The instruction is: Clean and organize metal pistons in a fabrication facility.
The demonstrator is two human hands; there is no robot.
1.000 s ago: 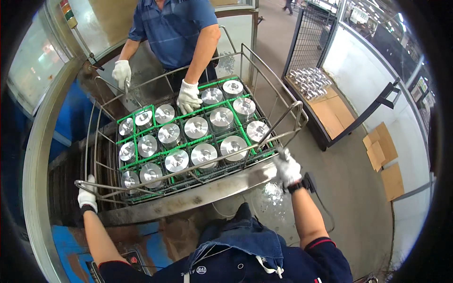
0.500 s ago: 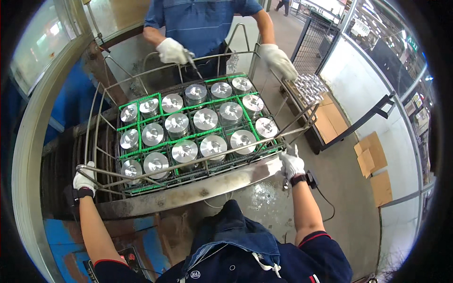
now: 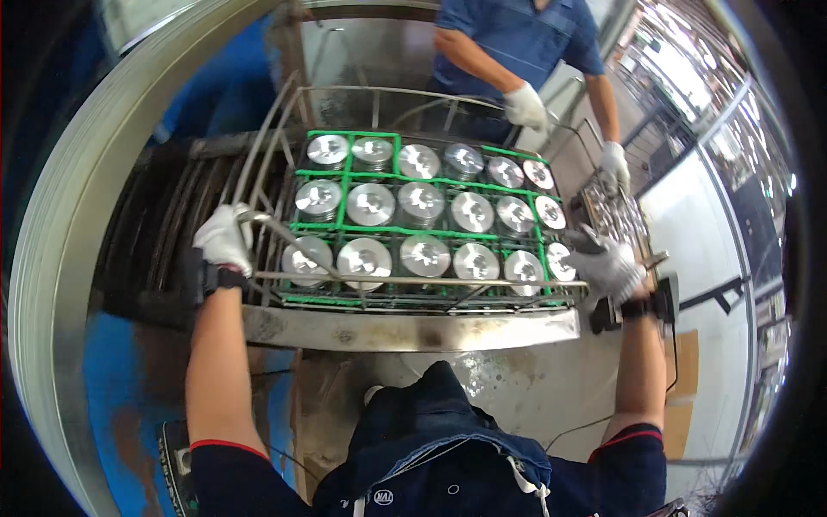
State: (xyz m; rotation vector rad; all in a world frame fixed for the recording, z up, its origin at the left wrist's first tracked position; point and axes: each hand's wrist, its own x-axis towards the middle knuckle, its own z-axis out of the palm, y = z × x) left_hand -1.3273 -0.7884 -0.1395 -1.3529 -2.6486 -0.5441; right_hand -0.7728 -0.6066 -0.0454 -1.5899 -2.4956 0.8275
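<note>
A wire basket [image 3: 388,282] stands before me, holding rows of shiny round metal pistons [image 3: 425,256] parted by green-coated dividers [image 3: 413,228]. My left hand [image 3: 226,239], in a white glove, is closed round the metal rail at the basket's near left corner. At the near right corner, my gloved right hand [image 3: 607,265] lies over the rail with its fingers stretched out and apart. Slight blur softens its outline, and the palm side is hidden.
Below the basket runs a metal ledge [image 3: 413,332], with a dark roller bed [image 3: 164,207] to its left. Across from me stands a co-worker [image 3: 517,52] in gloves, one hand over metal parts [image 3: 616,215] on a cart. Cardboard [image 3: 680,370] leans by the right wall.
My view has turned, so the basket appears more level and further right. My right hand has come up over the basket's corner. The co-worker's far hand has lowered to the cart's parts.
</note>
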